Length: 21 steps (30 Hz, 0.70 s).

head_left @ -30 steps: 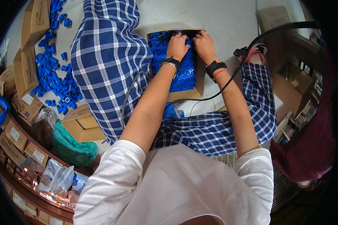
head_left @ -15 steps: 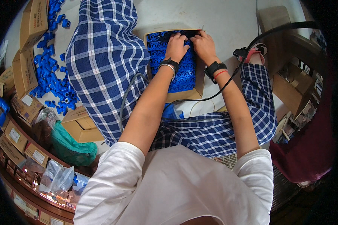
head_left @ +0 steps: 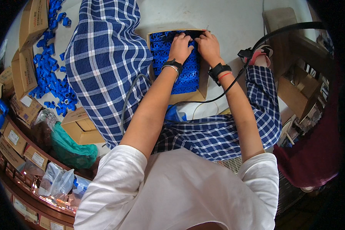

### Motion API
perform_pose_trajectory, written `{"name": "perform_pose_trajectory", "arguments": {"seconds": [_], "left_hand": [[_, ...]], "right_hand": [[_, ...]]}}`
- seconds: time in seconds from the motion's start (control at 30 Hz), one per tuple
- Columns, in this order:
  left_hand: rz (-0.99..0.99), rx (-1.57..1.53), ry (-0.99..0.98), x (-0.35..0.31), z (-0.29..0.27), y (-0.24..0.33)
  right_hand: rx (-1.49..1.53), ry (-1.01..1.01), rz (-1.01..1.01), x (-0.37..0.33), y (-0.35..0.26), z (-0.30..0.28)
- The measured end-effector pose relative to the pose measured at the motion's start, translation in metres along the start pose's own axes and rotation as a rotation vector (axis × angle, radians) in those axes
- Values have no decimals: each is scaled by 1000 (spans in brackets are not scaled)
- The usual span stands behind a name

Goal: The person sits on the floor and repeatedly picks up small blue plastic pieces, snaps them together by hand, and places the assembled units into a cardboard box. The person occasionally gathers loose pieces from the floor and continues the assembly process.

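Between my legs stands an open cardboard box [head_left: 202, 95], packed with rows of blue plastic pipe fittings [head_left: 186, 78]. My left hand [head_left: 181, 48] reaches over the fittings at the box's far end, fingers bent down and closed, thumb lying to the right. Just right of it, my right hand [head_left: 208, 46] comes over the far right corner, its fingers also curled down inside. Both sets of fingertips are hidden among the fittings and the box wall, so what they grip cannot be made out. The two hands are close together, with a small gap between them.
Loose blue fittings [head_left: 51, 76] lie heaped on the pale floor at left, beside open cardboard boxes [head_left: 25, 71]. A green plastic bag [head_left: 71, 147] sits below them. A black cable [head_left: 237, 78] crosses my right forearm. Another cardboard box [head_left: 299, 92] stands at right, near a maroon-clothed person [head_left: 314, 153].
My hands stay in the same spot at the far end of the box. The surroundings have shifted very slightly in the picture.
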State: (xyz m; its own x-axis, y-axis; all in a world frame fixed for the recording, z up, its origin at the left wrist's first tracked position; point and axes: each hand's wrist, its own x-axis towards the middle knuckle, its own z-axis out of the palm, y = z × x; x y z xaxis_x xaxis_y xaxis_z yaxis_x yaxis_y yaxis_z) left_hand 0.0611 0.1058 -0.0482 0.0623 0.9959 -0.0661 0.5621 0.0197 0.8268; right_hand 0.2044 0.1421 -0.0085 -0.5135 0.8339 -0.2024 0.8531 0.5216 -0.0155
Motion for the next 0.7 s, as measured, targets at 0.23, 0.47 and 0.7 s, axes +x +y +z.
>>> {"name": "perform_pose_trajectory", "arguments": {"seconds": [0.23,0.47,0.7], "left_hand": [[-22,22,-18,0,4,-1],[-24,83,-37,5,6,1],[11,175,-85,15,5,1]], "right_hand": [[-7,33,-84,-2,5,0],[129,95,-72,0,5,-2],[348,445,-18,-25,11,-25]]}}
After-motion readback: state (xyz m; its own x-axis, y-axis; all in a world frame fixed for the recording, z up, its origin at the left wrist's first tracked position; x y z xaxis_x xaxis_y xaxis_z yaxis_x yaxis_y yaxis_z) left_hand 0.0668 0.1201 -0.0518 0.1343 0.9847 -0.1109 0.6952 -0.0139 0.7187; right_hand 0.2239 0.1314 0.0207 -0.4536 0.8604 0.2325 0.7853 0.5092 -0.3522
